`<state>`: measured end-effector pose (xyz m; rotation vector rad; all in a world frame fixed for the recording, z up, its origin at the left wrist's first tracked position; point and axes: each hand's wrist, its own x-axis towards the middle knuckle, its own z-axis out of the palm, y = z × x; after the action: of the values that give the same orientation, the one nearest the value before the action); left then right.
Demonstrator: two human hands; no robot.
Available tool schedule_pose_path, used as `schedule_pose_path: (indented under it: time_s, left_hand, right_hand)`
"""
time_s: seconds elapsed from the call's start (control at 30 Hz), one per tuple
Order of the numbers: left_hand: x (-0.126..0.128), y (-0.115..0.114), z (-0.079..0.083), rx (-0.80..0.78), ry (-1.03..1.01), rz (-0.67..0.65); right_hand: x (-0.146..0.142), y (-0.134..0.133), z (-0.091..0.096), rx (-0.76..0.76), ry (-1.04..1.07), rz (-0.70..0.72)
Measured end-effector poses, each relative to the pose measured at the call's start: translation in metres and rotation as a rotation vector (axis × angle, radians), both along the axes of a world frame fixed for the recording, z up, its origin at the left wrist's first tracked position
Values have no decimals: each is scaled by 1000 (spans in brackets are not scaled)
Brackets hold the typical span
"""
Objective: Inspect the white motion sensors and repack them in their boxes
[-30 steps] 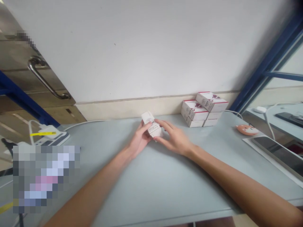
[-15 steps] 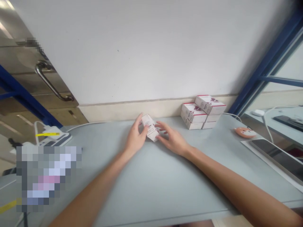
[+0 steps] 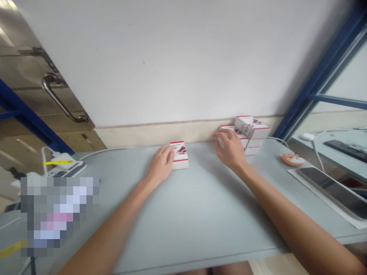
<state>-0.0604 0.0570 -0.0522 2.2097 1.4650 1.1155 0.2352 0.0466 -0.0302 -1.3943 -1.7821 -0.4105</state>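
A small white cardboard box [image 3: 180, 154] with red edges and a dark red pattern lies flat on the grey table. My left hand [image 3: 163, 162] grips it from the left, fingers curled over its side and top edge. Further right, my right hand [image 3: 229, 148] is held before a stack of similar boxes [image 3: 256, 143] by the wall. Its fingers are apart, with nothing between them. They partly hide the stack's left boxes, and I cannot tell whether they touch them. One box [image 3: 251, 126] sits on top at the right of the stack.
An orange and white animal-faced object [image 3: 291, 159] and a dark flat device on a white sheet [image 3: 329, 189] lie at the right. Left, a power strip [image 3: 70, 168] with plugs and cables sits near a blurred-out object [image 3: 60, 214]. A wall [image 3: 172, 68] bounds the table's back.
The box, formerly tilted between both hands, now lies flat with its red-edged face up. My right hand has let go and moved right to the stack; my left hand stays at the box.
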Motion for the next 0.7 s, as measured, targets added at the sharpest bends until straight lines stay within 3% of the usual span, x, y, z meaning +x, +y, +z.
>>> schedule_pose_path:
  time_s: [0.2, 0.37, 0.7]
  left_hand:
    - [16, -20, 6, 75, 289, -128]
    - [4, -10, 3, 56, 431, -127]
    - [-16, 6, -1, 101, 430, -4]
  right_hand:
    - [25, 18, -15, -16, 4, -220]
    - [34, 25, -28, -56, -63, -316]
    - [37, 20, -24, -100, -118, -291]
